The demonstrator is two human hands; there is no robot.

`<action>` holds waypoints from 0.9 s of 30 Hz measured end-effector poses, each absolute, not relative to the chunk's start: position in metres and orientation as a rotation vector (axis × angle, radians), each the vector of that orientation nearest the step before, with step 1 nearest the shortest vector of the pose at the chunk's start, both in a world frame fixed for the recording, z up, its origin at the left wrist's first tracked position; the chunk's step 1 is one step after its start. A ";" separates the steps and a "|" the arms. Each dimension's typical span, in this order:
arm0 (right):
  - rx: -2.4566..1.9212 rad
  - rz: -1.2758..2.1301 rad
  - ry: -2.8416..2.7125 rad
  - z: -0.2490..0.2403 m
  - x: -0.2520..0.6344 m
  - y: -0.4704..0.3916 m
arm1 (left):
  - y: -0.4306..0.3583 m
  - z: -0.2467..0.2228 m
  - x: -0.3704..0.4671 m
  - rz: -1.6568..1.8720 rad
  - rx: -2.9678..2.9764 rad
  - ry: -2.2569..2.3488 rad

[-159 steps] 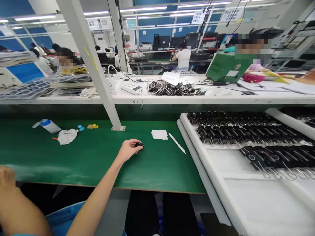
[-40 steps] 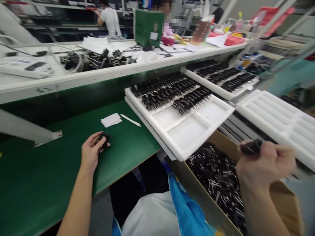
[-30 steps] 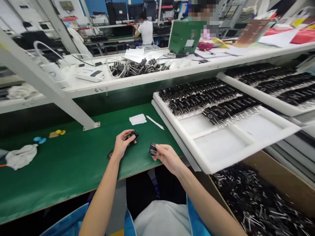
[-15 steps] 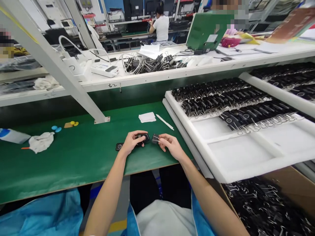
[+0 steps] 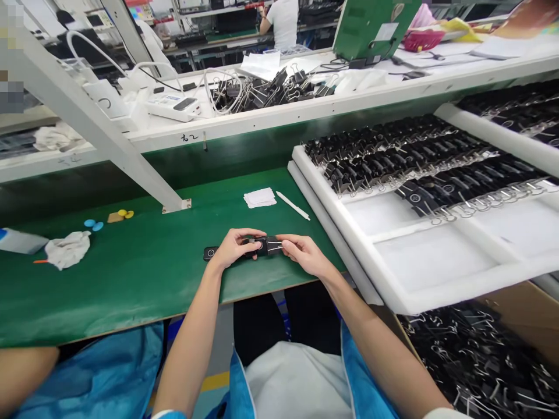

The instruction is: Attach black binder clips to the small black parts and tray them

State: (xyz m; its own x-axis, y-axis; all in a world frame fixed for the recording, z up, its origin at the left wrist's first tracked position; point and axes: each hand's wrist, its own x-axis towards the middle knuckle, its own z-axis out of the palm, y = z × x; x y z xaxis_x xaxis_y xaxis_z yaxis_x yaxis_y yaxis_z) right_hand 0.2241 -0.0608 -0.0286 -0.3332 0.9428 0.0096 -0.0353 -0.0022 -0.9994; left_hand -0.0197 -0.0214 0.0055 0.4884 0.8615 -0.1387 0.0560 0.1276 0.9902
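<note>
My left hand (image 5: 231, 249) is closed around a black device (image 5: 211, 253), whose round-marked end sticks out on the left, low over the green bench. In my right hand (image 5: 304, 251), thumb and fingers pinch the silver wire handles of a black binder clip (image 5: 273, 245). The clip meets the device's right end, beside my left fingertips. How far its jaws reach over the device is too small to tell. Beyond my hands, white paper slips (image 5: 259, 198) and a white pen (image 5: 293, 205) lie on the green bench (image 5: 144, 262).
A white foam tray (image 5: 419, 299) at the right holds rows of clipped black devices. Below it stands a carton of binder clips (image 5: 489, 361). A slanted white post (image 5: 144, 174) meets the bench at left. A crumpled cloth (image 5: 67, 250) lies farther left; another person's arm (image 5: 26, 372) shows lower left.
My right hand has brought the binder clip left against the device's end; a gap was between them before. The view has shifted, and a neighbouring person's arm has appeared at lower left.
</note>
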 end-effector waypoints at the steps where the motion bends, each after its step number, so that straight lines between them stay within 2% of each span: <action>1: -1.018 1.442 -1.458 -0.028 0.224 -0.061 | -0.021 0.006 -0.020 0.704 1.331 0.902; 20: -1.033 1.338 -1.448 -0.012 0.203 -0.058 | -0.017 0.002 -0.020 0.646 1.420 0.936; 23: -1.131 1.309 -1.449 0.007 0.195 -0.071 | -0.017 0.009 -0.022 0.712 1.425 0.938; 27: -1.135 1.395 -1.219 0.058 0.220 -0.120 | -0.036 0.031 -0.049 1.005 1.396 1.067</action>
State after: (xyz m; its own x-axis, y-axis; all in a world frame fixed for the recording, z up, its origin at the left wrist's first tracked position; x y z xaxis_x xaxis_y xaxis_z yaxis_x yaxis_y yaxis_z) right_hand 0.2199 -0.1200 0.0577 -0.1388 0.9883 -0.0626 -0.0700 -0.0728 -0.9949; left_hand -0.0486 -0.0358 0.0311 0.2459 0.9691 0.0187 0.0764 -0.0386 0.9963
